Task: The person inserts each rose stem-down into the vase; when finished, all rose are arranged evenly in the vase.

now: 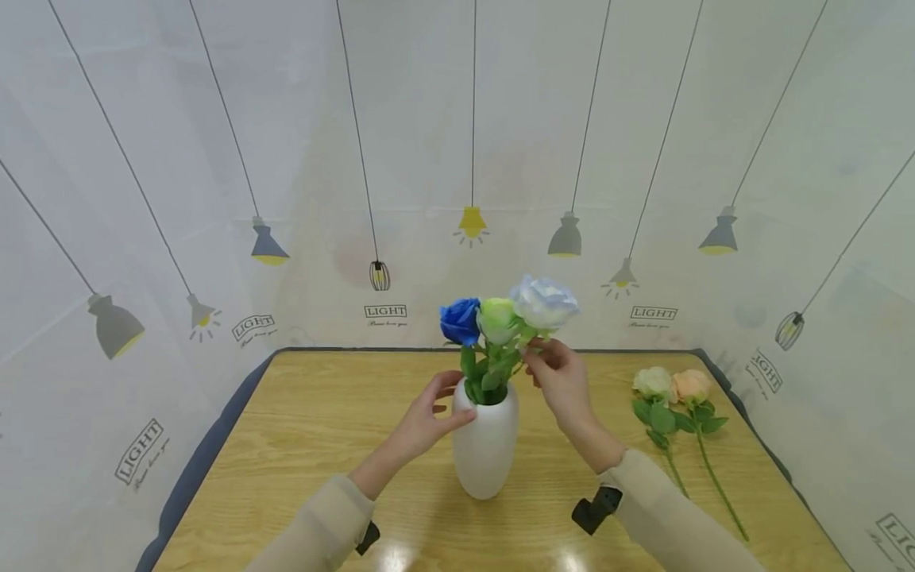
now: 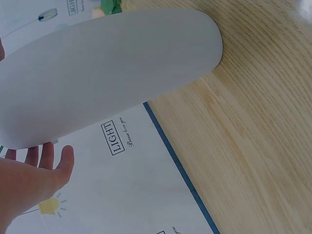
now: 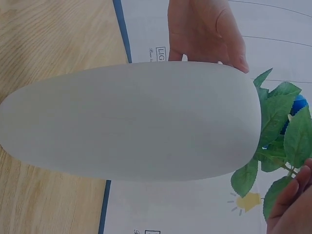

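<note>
A white vase (image 1: 485, 453) stands upright on the table, holding a blue rose (image 1: 460, 321), a pale green rose (image 1: 498, 320) and a pale blue-white rose (image 1: 545, 303). My left hand (image 1: 426, 417) holds the vase near its mouth, thumb at the front and fingers round the left side. In the right wrist view, that thumb touches the vase wall. Just under the pale blue-white rose, my right hand (image 1: 561, 379) pinches its stem between thumb and fingers. Green leaves (image 3: 275, 117) spread over the vase's mouth. The stems' lower ends are hidden inside.
On the right of the wooden table (image 1: 322, 445) lie a cream rose (image 1: 652, 384) and a peach rose (image 1: 691, 386), their stems pointing toward the front. A white backdrop (image 1: 429, 159) printed with hanging lamps encloses the table's back and sides.
</note>
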Available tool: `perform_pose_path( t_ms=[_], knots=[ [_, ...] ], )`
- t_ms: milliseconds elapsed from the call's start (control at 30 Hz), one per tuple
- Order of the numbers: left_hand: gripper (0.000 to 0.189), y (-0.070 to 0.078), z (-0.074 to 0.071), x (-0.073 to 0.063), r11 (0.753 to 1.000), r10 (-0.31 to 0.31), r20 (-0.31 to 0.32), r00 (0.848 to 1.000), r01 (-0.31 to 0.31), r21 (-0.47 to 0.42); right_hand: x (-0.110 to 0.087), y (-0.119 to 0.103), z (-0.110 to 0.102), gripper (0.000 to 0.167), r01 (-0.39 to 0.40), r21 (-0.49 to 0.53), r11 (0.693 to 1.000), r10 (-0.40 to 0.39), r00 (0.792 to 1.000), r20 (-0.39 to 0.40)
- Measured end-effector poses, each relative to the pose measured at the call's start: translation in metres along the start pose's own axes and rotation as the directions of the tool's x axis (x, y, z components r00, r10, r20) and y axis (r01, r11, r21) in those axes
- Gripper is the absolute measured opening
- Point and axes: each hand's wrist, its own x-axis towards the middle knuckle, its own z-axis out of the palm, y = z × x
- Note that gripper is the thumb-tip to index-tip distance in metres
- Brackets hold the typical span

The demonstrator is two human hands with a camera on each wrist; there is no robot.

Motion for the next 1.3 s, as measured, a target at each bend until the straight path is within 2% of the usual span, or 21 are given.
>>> perform_pose_path(
  t_ms=[200, 600, 700, 933, 1067, 1200, 1300],
  knots=[
    [0.056, 0.000, 0.001, 0.000, 1.000, 0.005, -0.004, 1.000, -0.005, -0.002, -0.003, 0.003, 0.000, 0.014, -0.018, 0.033, 0.999, 0.017, 0.999, 0.027],
    [0.057, -0.001, 0.000, 0.001, 1.000, 0.005, -0.004, 1.000, -0.005, 0.003, -0.008, 0.011, 0.003, 0.014, 0.023, 0.013, 1.000, -0.024, 0.997, 0.069],
    [0.057, 0.000, 0.000, 0.001, 1.000, 0.007, -0.003, 1.000, -0.007, -0.001, -0.009, 0.007, 0.002, 0.014, 0.010, 0.007, 1.000, -0.010, 0.997, 0.072],
    [0.057, 0.000, -0.001, 0.001, 1.000, 0.005, 0.002, 1.000, -0.005, -0.002, -0.018, -0.018, 0.003, 0.010, 0.009, -0.017, 1.000, -0.008, 0.996, 0.091],
    [0.058, 0.000, -0.001, 0.000, 1.000, 0.000, 0.004, 1.000, 0.000, -0.005, -0.020, -0.020, 0.004, 0.010, -0.003, -0.023, 1.000, 0.005, 0.996, 0.089],
    [0.058, 0.001, -0.001, 0.000, 1.000, 0.000, 0.007, 1.000, 0.000, -0.005, -0.018, -0.014, 0.000, 0.012, 0.008, 0.006, 1.000, -0.009, 0.996, 0.093],
    [0.058, 0.001, 0.000, -0.001, 1.000, 0.000, 0.008, 1.000, 0.000, -0.005, -0.013, 0.001, -0.008, 0.017, 0.000, 0.022, 1.000, -0.002, 0.995, 0.102]
  ],
)
